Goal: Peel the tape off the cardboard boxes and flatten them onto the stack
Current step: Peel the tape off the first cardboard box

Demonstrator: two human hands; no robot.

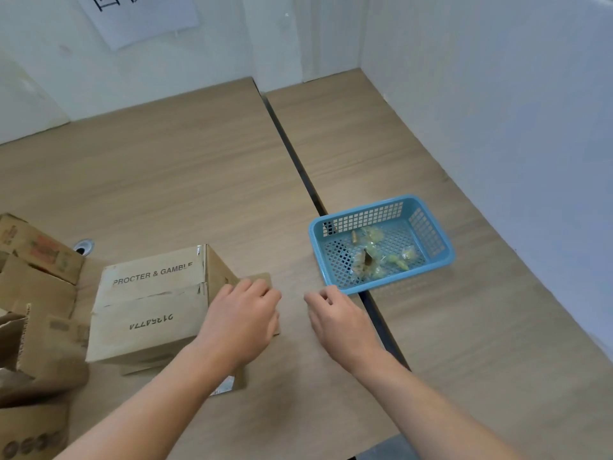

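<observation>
Progress: partial. Crumpled tape scraps (374,257) lie in the blue basket (428,227). The Procter & Gamble box (149,313) stands unflattened on the table (199,177), left of the basket, with 1 side flap (262,278) open. Further boxes (36,260) wait at far left. Left hand (242,323) lies on that flap, fingers bent; grip cannot be confirmed. Right hand (338,320) hovers near the basket, fingers loosely curled, holding nothing
</observation>
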